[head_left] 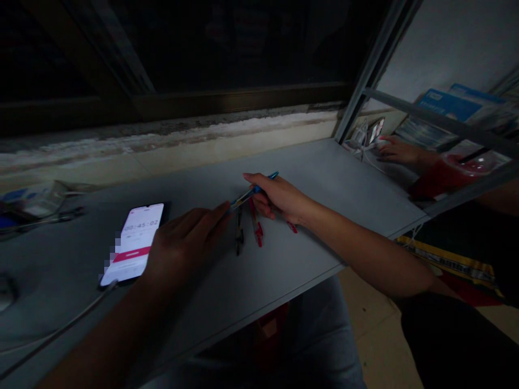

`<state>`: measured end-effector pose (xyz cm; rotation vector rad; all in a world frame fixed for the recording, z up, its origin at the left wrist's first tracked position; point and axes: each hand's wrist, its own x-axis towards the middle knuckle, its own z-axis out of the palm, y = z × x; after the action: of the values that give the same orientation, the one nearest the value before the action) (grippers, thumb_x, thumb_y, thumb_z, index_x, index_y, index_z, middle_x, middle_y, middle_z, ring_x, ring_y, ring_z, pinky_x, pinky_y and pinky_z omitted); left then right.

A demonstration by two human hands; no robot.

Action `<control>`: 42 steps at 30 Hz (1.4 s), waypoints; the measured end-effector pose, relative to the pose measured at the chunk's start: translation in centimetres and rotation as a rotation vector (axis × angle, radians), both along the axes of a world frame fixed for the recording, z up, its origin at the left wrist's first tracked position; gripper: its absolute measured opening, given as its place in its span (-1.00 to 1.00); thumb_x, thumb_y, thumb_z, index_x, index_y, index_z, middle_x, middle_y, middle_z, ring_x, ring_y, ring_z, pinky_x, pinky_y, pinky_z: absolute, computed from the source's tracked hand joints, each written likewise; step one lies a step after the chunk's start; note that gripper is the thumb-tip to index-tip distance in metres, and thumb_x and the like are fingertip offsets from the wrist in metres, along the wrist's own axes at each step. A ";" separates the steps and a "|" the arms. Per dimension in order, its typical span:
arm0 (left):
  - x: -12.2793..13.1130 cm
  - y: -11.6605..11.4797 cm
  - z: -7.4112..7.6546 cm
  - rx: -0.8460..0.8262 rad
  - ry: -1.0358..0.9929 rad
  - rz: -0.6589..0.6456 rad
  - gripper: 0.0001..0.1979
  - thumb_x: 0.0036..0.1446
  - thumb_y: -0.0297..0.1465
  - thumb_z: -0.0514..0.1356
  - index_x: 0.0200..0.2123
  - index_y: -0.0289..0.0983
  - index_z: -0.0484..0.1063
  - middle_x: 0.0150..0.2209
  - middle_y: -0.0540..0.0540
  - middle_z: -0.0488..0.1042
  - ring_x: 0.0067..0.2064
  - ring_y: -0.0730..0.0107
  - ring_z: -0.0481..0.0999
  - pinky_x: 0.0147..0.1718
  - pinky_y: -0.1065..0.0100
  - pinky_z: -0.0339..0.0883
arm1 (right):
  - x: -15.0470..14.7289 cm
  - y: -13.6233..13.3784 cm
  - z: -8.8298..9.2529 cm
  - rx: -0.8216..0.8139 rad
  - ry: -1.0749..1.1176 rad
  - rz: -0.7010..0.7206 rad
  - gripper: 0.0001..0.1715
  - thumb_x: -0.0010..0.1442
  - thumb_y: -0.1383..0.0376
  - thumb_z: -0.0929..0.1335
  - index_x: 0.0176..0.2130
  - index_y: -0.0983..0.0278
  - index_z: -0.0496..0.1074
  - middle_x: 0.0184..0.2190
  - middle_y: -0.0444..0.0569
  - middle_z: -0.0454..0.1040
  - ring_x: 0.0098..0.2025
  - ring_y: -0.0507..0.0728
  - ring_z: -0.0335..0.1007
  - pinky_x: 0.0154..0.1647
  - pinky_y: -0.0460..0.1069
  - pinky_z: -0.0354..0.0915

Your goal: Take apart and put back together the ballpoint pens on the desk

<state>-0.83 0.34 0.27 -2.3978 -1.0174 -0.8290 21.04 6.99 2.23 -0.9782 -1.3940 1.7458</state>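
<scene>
Right hand (281, 199): fingers curled and closed around the upper half of a slim blue plastic pen (253, 190). The blue cap end juts out just past the index fingertip.

Left hand (182, 240): thumb and forefinger pinched on the pen's lower, paler end. The pen is therefore held off the surface, slanted, spanning the gap between the two sets of fingertips.

Directly below the right fingers, lying flat on the smooth matte grey tabletop (324, 178): a thin red plastic pen (256, 227) and, just beside it, a thin black pen (239, 235).

Outboard of the left knuckles: a flat rectangular glossy smartphone (135, 243), its screen lit white and pink, with a thin pale cable (60, 329) trailing from it.

Well beyond the right fingers, past a metal frame, a co-worker's hand (395, 151) rests on another surface.
</scene>
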 end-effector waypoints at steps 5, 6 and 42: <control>0.4 0.3 -0.4 -0.026 0.005 -0.003 -0.72 0.44 -0.41 0.16 0.15 -0.38 0.41 -0.32 -0.11 0.55 -0.36 0.29 0.58 -0.37 0.32 0.39 | 0.0 0.2 0.1 -0.101 0.049 0.082 -0.28 0.45 0.24 0.15 -0.73 0.21 0.03 -0.86 -0.24 0.03 -0.82 -0.09 -0.12 -0.76 -0.12 -0.14; 0.6 0.3 -0.4 -0.045 -0.006 0.002 -0.73 0.46 -0.40 0.12 0.13 -0.40 0.42 -0.32 -0.13 0.55 -0.35 0.27 0.58 -0.36 0.31 0.41 | 0.0 0.2 0.3 -0.108 0.049 0.088 -0.28 0.45 0.26 0.14 -0.74 0.21 0.01 -0.86 -0.25 0.00 -0.82 -0.10 -0.16 -0.76 -0.11 -0.19; 0.2 1.3 -0.4 -0.598 -0.313 0.204 -0.59 0.41 -0.16 0.00 -0.13 -0.26 0.57 -0.25 -0.16 0.66 -0.29 0.19 0.63 -0.27 0.31 0.46 | 4.5 4.4 0.1 0.578 -0.236 0.161 -0.77 0.23 0.21 0.45 -0.31 0.31 0.42 -0.47 -0.16 0.43 -0.47 -0.02 0.29 -0.43 -0.09 0.19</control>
<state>-0.60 1.60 -0.16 -2.6086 -1.8176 -0.9432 25.50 11.40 2.33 -0.7758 -2.0252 1.2329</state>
